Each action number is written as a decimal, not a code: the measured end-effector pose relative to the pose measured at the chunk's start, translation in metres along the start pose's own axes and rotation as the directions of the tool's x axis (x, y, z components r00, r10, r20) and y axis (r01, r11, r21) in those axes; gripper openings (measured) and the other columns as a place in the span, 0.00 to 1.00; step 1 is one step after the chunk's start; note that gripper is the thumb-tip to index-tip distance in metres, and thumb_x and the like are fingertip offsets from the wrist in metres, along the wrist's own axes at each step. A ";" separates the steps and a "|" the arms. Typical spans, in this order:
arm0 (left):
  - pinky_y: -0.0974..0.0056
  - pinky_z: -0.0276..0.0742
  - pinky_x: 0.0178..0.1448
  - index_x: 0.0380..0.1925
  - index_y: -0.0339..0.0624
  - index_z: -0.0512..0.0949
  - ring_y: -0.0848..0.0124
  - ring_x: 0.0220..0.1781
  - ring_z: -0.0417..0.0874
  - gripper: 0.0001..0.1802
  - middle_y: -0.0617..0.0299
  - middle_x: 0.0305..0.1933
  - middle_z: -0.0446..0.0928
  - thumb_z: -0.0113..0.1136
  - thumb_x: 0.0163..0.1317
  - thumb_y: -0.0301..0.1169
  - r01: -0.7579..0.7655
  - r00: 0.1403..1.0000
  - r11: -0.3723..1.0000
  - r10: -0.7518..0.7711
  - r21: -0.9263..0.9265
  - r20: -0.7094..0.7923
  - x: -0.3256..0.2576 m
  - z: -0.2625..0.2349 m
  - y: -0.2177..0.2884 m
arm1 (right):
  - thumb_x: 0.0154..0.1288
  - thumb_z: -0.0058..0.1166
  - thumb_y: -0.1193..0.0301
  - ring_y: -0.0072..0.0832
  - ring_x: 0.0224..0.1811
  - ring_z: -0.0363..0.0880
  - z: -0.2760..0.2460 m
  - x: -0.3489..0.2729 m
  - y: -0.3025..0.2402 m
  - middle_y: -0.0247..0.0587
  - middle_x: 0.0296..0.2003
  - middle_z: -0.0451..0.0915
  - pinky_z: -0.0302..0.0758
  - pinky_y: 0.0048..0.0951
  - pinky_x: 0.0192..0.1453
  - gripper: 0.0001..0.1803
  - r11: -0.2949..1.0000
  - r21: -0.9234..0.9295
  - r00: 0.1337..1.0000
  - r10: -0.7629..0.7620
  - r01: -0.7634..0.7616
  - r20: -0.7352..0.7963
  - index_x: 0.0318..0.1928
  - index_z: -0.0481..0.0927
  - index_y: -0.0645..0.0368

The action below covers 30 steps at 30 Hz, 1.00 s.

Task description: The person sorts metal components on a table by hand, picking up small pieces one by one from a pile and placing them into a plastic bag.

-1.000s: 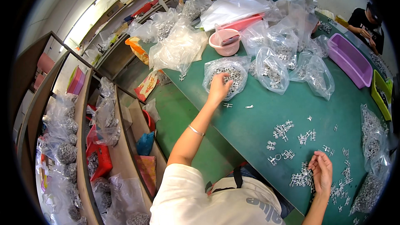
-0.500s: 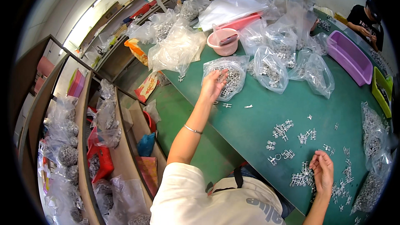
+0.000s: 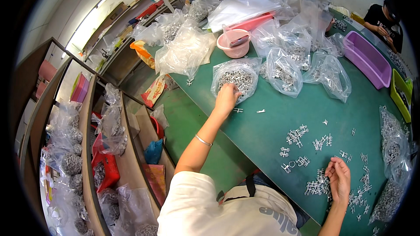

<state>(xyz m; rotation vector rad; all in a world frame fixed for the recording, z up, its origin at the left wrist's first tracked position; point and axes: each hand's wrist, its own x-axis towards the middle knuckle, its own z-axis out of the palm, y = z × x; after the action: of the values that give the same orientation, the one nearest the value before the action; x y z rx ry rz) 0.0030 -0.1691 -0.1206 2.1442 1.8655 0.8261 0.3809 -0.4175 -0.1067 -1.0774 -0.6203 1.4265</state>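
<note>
My left hand (image 3: 227, 98) is at the near edge of a clear plastic bag (image 3: 253, 66) that lies open and full of small silver metal pieces (image 3: 236, 78). Its fingers are bent down and pressed together at the pile; what they hold, if anything, is hidden. A bracelet (image 3: 203, 140) circles that forearm. My right hand (image 3: 339, 179) rests over the near part of the table, palm turned up and fingers loosely curved, with nothing visible in it. Close beside it lies a cluster of linked metal pieces (image 3: 318, 185), with more strewn pieces (image 3: 363, 188) to its right.
Small groups of pieces (image 3: 296, 135) dot the green table (image 3: 280, 113). Beyond are filled bags (image 3: 283, 74), a pink basket (image 3: 236, 50), a purple tub (image 3: 366, 61) and a green tray (image 3: 400, 94). Shelves of bags (image 3: 72, 161) stand left. Another person (image 3: 384, 24) sits far right.
My left hand has lowered toward me, from above the pile to the bag's near edge, and its fingers have turned downward. My right hand has barely moved.
</note>
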 end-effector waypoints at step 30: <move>0.62 0.70 0.27 0.30 0.36 0.74 0.61 0.27 0.74 0.04 0.53 0.29 0.75 0.55 0.54 0.25 0.231 0.952 0.606 -0.303 -0.761 0.047 0.004 -0.009 -0.014 | 0.67 0.44 0.74 0.21 0.28 0.72 0.001 0.001 0.001 0.36 0.29 0.74 0.70 0.22 0.34 0.09 1.000 0.013 1.000 -0.006 0.006 -0.008 0.43 0.74 0.65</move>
<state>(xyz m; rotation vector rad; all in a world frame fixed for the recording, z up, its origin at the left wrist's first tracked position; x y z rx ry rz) -0.0139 -0.1648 -0.1188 1.2718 1.4114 1.3400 0.3799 -0.4167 -0.1070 -1.0695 -0.6075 1.4192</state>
